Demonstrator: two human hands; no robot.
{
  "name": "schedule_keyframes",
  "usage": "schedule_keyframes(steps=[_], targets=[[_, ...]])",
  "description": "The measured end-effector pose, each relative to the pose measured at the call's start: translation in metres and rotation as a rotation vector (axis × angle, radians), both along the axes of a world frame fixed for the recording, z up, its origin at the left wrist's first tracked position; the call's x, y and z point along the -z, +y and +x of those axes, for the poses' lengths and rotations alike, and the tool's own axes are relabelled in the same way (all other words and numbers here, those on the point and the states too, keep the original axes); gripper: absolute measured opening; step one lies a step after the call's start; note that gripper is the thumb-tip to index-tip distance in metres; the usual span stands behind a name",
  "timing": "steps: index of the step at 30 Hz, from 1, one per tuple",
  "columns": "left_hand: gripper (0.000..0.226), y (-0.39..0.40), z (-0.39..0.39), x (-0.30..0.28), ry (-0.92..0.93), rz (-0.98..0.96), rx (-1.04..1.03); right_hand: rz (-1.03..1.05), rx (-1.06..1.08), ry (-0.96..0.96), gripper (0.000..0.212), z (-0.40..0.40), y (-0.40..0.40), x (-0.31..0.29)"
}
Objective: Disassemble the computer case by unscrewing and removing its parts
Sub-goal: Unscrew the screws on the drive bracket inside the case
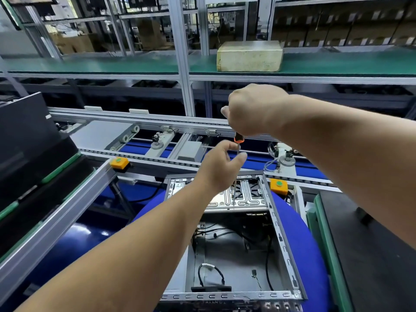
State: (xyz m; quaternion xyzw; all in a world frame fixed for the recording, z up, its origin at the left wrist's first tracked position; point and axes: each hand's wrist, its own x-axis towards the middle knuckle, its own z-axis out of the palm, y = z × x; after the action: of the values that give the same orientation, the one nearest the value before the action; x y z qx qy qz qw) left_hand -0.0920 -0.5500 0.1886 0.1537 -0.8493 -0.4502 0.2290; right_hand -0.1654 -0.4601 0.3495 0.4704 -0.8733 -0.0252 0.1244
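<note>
While right hand grips screwdriver, left hand pinches shaft, over case

Screwdriver handle mostly hidden inside the right hand, tip contact too small to tell.

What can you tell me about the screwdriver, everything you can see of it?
The screwdriver has an orange and black handle and a long, thin metal shaft. It stands nearly upright. The right hand grips the handle from above; the left hand pinches the shaft. Its tip meets the ribbed metal plate inside the open computer case.
</note>
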Motion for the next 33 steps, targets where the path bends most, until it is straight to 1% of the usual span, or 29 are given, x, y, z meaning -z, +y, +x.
schedule_keyframes(steps=[2,3,5,6,9,10,13,15,18,19,22,24,29,30,33], targets=[[0.016,0.0,-0.005,-0.02,0.093,0.059,0.003,0.051,-0.002,0.036,0.024,0.002,-0.005,-0.005],[0.024,-0.001,-0.008,-0.028,0.113,0.069,0.007,0.066,-0.005,0.041,0.024,0.003,-0.007,-0.006],[0.039,-0.005,-0.013,-0.041,0.091,0.029,0.007,0.084,-0.011,0.048,0.024,0.003,-0.011,-0.007],[0.043,-0.007,-0.014,-0.044,0.067,0.003,0.009,0.089,-0.011,0.057,0.023,0.003,-0.013,-0.007],[0.041,-0.013,-0.013,-0.043,0.027,-0.045,0.008,0.097,-0.029,0.055,0.017,0.0,-0.02,-0.003],[0.041,-0.013,-0.012,-0.041,0.026,-0.048,-0.011,0.091,-0.047,0.026,0.016,-0.002,-0.021,-0.002],[0.05,-0.008,-0.013,-0.037,0.04,-0.069,-0.141,0.068,-0.123,-0.111,0.016,-0.007,-0.021,-0.002],[0.048,-0.003,-0.016,-0.036,0.029,-0.1,-0.223,0.068,-0.162,-0.193,0.012,-0.008,-0.019,-0.004],[0.055,0.0,-0.016,-0.035,0.012,-0.13,-0.247,0.102,-0.214,-0.277,0.011,-0.007,-0.017,-0.008],[0.054,0.0,-0.015,-0.034,0.021,-0.122,-0.223,0.119,-0.216,-0.287,0.013,-0.006,-0.017,-0.01],[0.041,-0.002,-0.008,-0.033,0.091,-0.095,-0.093,0.154,-0.179,-0.302,0.015,-0.008,-0.014,-0.016],[0.036,-0.006,-0.006,-0.036,0.139,-0.081,-0.04,0.148,-0.157,-0.315,0.014,-0.01,-0.01,-0.017],[0.027,-0.013,-0.009,-0.044,0.088,-0.082,-0.014,0.106,-0.142,-0.304,0.007,-0.012,-0.012,-0.011],[0.026,-0.014,-0.009,-0.043,0.089,-0.076,-0.016,0.1,-0.136,-0.277,0.009,-0.012,-0.013,-0.01],[0.022,-0.012,-0.009,-0.039,0.084,-0.083,-0.057,0.084,-0.1,-0.169,0.031,-0.011,-0.016,-0.007]])
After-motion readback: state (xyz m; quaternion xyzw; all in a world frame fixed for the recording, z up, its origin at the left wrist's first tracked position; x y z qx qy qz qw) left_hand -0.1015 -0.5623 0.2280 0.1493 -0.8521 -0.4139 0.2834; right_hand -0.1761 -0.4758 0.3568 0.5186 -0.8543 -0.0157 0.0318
